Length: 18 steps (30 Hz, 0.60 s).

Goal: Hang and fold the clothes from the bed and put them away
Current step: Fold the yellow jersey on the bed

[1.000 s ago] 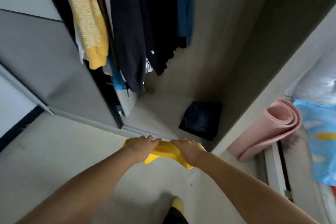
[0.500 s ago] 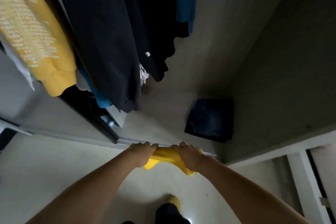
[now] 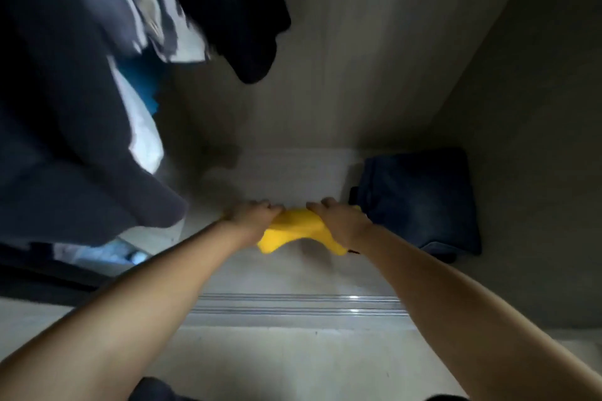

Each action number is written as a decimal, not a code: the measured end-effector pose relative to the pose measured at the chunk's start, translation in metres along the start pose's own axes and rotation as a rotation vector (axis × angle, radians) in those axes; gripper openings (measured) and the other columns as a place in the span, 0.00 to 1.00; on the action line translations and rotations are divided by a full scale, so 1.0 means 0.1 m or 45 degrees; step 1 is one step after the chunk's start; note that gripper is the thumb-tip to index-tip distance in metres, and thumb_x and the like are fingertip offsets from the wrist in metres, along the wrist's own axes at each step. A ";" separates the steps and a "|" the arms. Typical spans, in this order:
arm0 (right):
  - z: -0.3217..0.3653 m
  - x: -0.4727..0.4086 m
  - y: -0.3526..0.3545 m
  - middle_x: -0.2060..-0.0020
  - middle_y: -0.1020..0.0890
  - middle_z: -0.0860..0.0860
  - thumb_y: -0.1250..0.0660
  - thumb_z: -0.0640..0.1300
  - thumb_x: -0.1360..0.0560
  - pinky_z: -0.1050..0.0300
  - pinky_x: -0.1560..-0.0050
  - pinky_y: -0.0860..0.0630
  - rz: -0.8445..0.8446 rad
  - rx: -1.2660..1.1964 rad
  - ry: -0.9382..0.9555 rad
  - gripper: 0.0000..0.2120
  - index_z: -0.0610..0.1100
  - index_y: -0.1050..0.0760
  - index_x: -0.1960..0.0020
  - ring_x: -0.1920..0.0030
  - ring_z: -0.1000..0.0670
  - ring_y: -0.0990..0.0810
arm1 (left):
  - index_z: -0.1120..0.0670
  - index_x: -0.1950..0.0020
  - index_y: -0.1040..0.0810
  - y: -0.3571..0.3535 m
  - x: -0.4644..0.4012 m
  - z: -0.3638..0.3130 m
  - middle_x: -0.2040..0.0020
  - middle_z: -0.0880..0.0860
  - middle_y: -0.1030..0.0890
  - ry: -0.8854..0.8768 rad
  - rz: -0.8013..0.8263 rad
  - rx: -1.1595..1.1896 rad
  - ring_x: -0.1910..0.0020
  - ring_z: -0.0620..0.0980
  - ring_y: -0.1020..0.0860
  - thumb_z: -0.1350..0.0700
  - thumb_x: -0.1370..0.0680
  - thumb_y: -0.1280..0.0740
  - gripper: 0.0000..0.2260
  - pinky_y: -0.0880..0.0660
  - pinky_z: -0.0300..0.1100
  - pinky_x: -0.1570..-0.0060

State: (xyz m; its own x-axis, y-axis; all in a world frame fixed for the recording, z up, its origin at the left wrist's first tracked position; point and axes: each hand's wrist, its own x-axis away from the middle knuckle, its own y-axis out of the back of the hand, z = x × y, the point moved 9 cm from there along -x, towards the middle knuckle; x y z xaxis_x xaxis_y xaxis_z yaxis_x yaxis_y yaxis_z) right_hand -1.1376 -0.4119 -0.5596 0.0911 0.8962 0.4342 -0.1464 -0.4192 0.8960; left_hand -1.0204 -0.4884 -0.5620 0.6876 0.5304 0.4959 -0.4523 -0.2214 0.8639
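Yellow garment [image 3: 298,231], folded, held in the closed grip of left hand [image 3: 252,218] and right hand [image 3: 340,221].

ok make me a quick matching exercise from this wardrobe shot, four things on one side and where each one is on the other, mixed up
Things:
1. yellow garment
2. folded dark blue garment
3. hanging dark clothes
4. sliding door track

Places:
A. lying on the wardrobe floor, right side
B. across the wardrobe's front edge, under the forearms
C. held between both hands
D. upper left, above the floor

Pairs: 1-C, 2-A, 3-D, 4-B
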 end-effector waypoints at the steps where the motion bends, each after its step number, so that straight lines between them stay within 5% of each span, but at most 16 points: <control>1: -0.06 -0.24 -0.04 0.32 0.35 0.41 0.37 0.35 0.25 0.45 0.44 0.26 -0.048 -0.004 -0.008 0.36 0.50 0.49 0.22 0.39 0.36 0.26 | 0.47 0.25 0.42 -0.02 -0.23 0.09 0.31 0.54 0.31 0.012 -0.081 -0.051 0.35 0.57 0.28 0.57 0.22 0.40 0.26 0.30 0.48 0.39; 7: -0.39 -1.12 -0.59 0.24 0.47 0.42 0.39 0.35 0.24 0.33 0.35 0.36 -0.266 0.032 -0.140 0.37 0.53 0.52 0.22 0.26 0.34 0.46 | 0.46 0.22 0.50 -0.66 -1.16 0.30 0.23 0.54 0.44 0.186 -0.274 -0.102 0.25 0.56 0.42 0.59 0.20 0.45 0.28 0.39 0.56 0.32; 9: -0.48 -1.29 -1.20 0.23 0.53 0.44 0.41 0.40 0.21 0.29 0.32 0.44 -0.146 0.019 -0.201 0.34 0.55 0.55 0.22 0.24 0.34 0.53 | 0.47 0.25 0.36 -1.01 -1.32 0.07 0.26 0.58 0.34 0.103 -0.448 -0.115 0.30 0.60 0.32 0.59 0.22 0.45 0.25 0.29 0.61 0.40; 11: -0.56 -1.32 -1.91 0.22 0.59 0.46 0.44 0.47 0.19 0.26 0.31 0.49 0.034 -0.048 -0.286 0.32 0.58 0.59 0.23 0.24 0.34 0.60 | 0.47 0.34 0.23 -1.58 -1.39 -0.19 0.35 0.61 0.23 0.052 -0.273 0.017 0.42 0.65 0.22 0.59 0.26 0.46 0.23 0.22 0.64 0.57; 13: -0.58 -1.28 -2.49 0.24 0.67 0.47 0.45 0.49 0.18 0.24 0.33 0.52 0.135 -0.096 -0.352 0.34 0.61 0.65 0.24 0.26 0.32 0.66 | 0.40 0.25 0.40 -2.18 -1.55 -0.32 0.23 0.57 0.41 0.113 -0.185 0.169 0.28 0.65 0.37 0.55 0.20 0.47 0.24 0.32 0.69 0.43; 15: -0.57 -1.24 -2.70 0.26 0.72 0.47 0.44 0.49 0.19 0.23 0.34 0.54 0.084 -0.085 -0.369 0.37 0.61 0.71 0.26 0.28 0.31 0.70 | 0.33 0.26 0.60 -2.60 -1.68 -0.30 0.21 0.47 0.61 0.215 -0.099 0.278 0.23 0.62 0.56 0.51 0.17 0.51 0.26 0.48 0.70 0.35; 18: -0.56 -1.24 -2.77 0.28 0.75 0.47 0.42 0.45 0.20 0.23 0.34 0.54 0.154 -0.078 -0.377 0.41 0.61 0.73 0.27 0.29 0.30 0.71 | 0.31 0.28 0.65 -2.69 -1.74 -0.31 0.24 0.45 0.68 0.178 -0.024 0.356 0.24 0.61 0.64 0.56 0.17 0.49 0.31 0.53 0.70 0.34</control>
State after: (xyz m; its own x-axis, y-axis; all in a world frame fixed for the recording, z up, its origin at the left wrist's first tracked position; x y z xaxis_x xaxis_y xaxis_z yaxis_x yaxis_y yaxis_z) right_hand -1.1640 -0.3989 -0.8668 0.3506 0.7554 0.5536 -0.2322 -0.5025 0.8328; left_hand -1.0357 -0.4959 -0.8835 0.6008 0.6398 0.4793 -0.2527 -0.4168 0.8732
